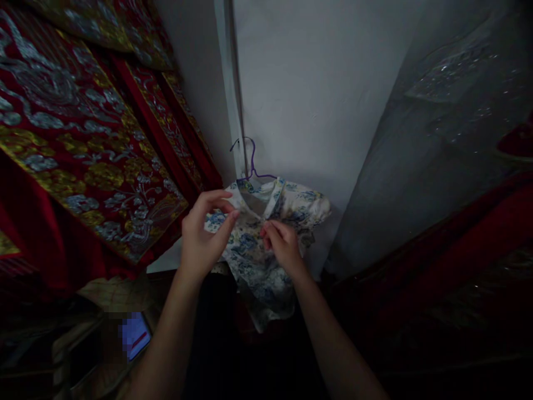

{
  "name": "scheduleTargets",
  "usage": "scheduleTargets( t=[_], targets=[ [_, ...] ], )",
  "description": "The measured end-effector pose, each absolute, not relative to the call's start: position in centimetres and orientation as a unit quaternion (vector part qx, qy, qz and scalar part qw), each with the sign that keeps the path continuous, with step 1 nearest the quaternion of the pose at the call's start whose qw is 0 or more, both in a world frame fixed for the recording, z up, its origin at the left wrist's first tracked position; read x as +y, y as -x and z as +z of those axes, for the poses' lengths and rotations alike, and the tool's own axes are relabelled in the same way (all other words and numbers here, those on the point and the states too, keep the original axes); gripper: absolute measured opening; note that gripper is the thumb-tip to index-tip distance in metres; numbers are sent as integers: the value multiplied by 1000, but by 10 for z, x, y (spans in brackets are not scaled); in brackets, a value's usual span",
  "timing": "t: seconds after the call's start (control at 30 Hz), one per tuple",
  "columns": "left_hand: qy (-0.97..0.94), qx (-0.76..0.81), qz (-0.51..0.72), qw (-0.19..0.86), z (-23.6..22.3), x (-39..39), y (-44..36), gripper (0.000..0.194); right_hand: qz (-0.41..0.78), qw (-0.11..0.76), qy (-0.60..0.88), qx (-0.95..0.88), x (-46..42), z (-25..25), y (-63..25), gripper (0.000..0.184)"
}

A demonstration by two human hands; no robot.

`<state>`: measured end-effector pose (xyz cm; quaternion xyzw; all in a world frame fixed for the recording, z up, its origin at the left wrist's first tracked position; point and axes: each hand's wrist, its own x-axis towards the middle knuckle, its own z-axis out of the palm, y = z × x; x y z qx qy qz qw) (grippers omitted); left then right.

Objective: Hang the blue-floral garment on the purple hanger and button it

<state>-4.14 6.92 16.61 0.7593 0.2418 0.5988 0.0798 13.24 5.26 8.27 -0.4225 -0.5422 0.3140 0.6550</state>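
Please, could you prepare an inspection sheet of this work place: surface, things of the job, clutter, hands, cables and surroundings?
Surface: no worktop seen; a white wall stands behind the work.
Job's things: flowered shirt on a purple hanger; what carries the hook is unclear.
Clutter: lit screen at lower left.
Left hand: beside the collar, thumb and forefinger tips close; too dim to tell if they hold anything.
Right hand: fingers closed at the shirt front, just below the collar; grip on the cloth unclear.
Cables: nothing seen.
Surroundings: red cloth with gold and silver pattern at left; shiny clear sheet at right; dim light.
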Motion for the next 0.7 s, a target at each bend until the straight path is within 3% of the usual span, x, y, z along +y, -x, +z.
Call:
scheduleTargets(
  t=[0.07,0.17,0.33,0.4,0.5,0.57,0.7],
  targets=[
    [-822,235,511,88,169,72,35,22,309,653,394,-568,46,103,-127,36],
    [-859,224,456,71,169,74,20,8,269,661,384,-586,47,120,-124,34],
    [-773,248,583,45,184,70,26,12,184,652,474,-562,69,80,-132,32],
    [-679,276,671,110,185,81,50,15,242,647,484,-536,65,55,-132,32],
    [-440,276,795,314,157,106,92,18,345,634,462,-516,39,29,-120,32],
    [-252,286,791,478,117,115,106,18,403,616,444,-510,16,20,-103,33],
    [-199,325,740,554,24,100,80,14,509,570,408,-499,-17,14,-66,35]
  ],
)
